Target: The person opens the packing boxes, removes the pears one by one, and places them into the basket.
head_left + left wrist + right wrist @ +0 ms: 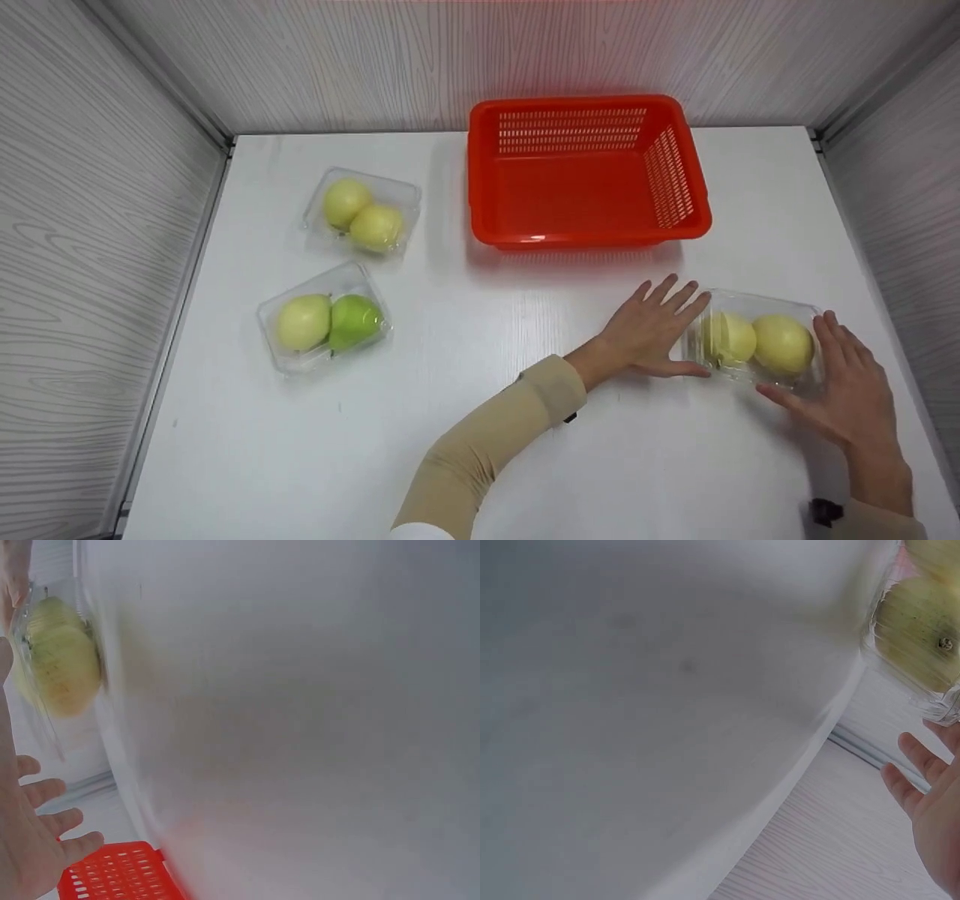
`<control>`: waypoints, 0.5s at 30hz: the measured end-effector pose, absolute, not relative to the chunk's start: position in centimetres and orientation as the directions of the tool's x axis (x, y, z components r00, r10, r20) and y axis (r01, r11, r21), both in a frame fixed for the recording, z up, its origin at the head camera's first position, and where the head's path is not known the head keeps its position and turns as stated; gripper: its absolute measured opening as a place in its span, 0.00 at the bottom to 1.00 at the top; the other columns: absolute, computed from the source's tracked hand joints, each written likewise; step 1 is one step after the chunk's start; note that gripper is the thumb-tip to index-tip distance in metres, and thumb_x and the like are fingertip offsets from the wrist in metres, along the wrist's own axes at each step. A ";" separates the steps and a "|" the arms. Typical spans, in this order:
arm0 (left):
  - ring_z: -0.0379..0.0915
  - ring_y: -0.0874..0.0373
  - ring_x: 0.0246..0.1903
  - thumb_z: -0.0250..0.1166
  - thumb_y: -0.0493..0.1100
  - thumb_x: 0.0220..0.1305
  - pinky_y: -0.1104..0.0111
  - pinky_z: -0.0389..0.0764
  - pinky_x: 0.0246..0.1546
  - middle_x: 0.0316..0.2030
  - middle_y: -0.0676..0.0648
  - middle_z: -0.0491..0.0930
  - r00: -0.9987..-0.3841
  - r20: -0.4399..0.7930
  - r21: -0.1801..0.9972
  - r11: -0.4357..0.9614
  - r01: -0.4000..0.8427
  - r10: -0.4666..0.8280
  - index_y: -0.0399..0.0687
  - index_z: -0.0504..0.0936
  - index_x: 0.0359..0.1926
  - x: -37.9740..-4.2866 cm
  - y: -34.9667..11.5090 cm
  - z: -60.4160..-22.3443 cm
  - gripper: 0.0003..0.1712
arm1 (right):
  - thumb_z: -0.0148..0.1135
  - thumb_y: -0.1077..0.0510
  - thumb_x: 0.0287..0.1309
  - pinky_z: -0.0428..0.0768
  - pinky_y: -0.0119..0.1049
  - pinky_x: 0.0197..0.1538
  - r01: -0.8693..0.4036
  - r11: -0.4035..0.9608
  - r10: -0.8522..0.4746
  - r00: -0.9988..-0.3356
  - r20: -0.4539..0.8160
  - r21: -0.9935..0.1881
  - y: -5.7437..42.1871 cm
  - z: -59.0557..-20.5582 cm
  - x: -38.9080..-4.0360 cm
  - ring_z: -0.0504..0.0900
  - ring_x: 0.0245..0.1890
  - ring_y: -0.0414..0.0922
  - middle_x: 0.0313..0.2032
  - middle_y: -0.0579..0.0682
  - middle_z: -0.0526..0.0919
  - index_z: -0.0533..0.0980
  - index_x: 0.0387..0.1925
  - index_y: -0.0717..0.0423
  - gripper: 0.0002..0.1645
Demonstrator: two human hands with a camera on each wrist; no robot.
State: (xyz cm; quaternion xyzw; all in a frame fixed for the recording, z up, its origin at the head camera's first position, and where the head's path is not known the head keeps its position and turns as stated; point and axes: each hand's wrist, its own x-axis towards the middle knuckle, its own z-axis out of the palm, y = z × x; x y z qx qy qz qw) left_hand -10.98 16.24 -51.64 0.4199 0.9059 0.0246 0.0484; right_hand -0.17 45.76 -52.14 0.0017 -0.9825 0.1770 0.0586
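At the table's right side lies a clear plastic clamshell box [784, 306] with two pale yellow fruits [783, 343] inside, pear-like in the left wrist view. My left hand [651, 330] is spread beside its left end, fingertips and thumb right at the plastic. On the other side my right hand [851, 390] has its fingers extended along the right end, thumb near the front corner. In the right wrist view, that hand's spread fingers [922, 757] show just beneath the box's end [900, 671]. Neither hand curls round the box.
A red perforated basket [585, 240] stands at the back, with nothing inside. To the left lie two more clear boxes: the rear box [397, 187] holds two yellow fruits, the front box [341, 277] one yellow and one green fruit. Wood-grain panels [337, 67] enclose the white table.
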 end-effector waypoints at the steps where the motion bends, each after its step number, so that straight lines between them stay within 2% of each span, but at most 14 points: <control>1: 0.42 0.50 0.86 0.40 0.88 0.64 0.55 0.57 0.86 0.86 0.53 0.47 -0.642 -0.070 0.081 0.646 0.759 0.763 0.59 0.41 0.86 -10.9 16.3 -51.6 0.62 | 0.82 0.34 0.38 0.63 0.82 0.65 -0.029 0.938 0.013 -0.993 0.119 -0.347 45.7 -52.1 -0.2 0.61 0.76 0.73 0.83 0.60 0.55 0.52 0.84 0.54 0.77; 15: 0.41 0.51 0.86 0.41 0.88 0.64 0.54 0.56 0.86 0.86 0.52 0.46 -0.640 -0.061 0.077 0.643 0.762 0.766 0.59 0.42 0.86 -10.8 16.2 -51.6 0.62 | 0.83 0.34 0.34 0.66 0.81 0.64 -0.117 0.934 -0.062 -0.984 0.167 -0.339 44.8 -52.4 -1.1 0.63 0.76 0.73 0.82 0.62 0.58 0.56 0.82 0.56 0.77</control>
